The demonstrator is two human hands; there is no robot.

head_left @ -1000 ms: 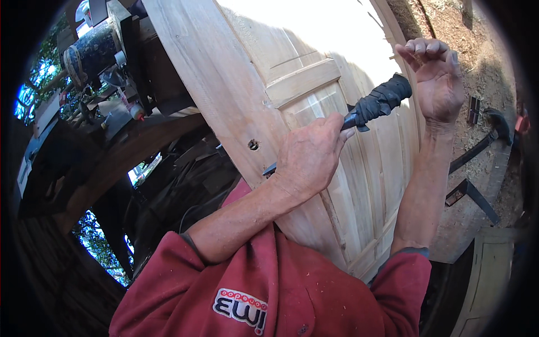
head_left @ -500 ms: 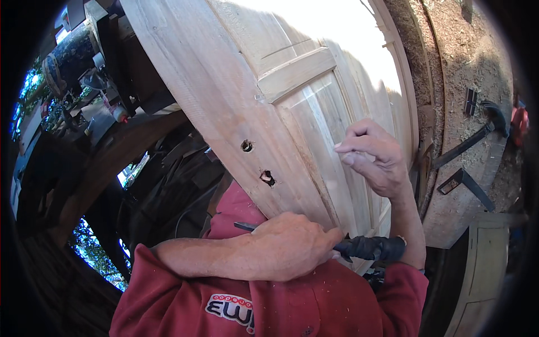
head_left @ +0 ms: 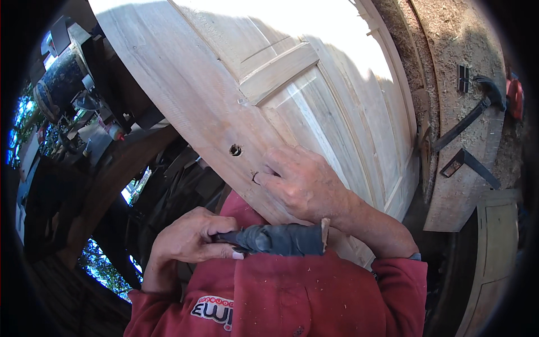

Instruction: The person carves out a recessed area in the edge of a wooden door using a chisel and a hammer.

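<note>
A pale wooden panelled door (head_left: pixel 168 73) stretches away in front of me. Two rough holes are cut in its left stile; the upper hole (head_left: pixel 235 150) is in plain sight. At the lower hole (head_left: pixel 256 178), which is mostly covered, my right hand (head_left: pixel 306 185) bends its fingers against the wood. Its fingertips are partly hidden, so whatever they pinch does not show. Close to my chest, my left hand (head_left: pixel 193 235) grips a chisel (head_left: pixel 281 240) near the blade end. The chisel's black-wrapped handle points right, and its blade is hidden by the hand.
Right of the door, a shaving-strewn board (head_left: pixel 457 185) carries a claw hammer (head_left: pixel 463 123), a try square (head_left: pixel 469 167) and a small black metal piece (head_left: pixel 463 78). Another panelled wooden piece (head_left: pixel 497 241) lies lower right. A dark cylindrical machine (head_left: pixel 59 81) stands far left.
My right hand has come down and left from above the door panel to the lower hole. My left hand has drawn back left with the chisel, whose handle has shifted left.
</note>
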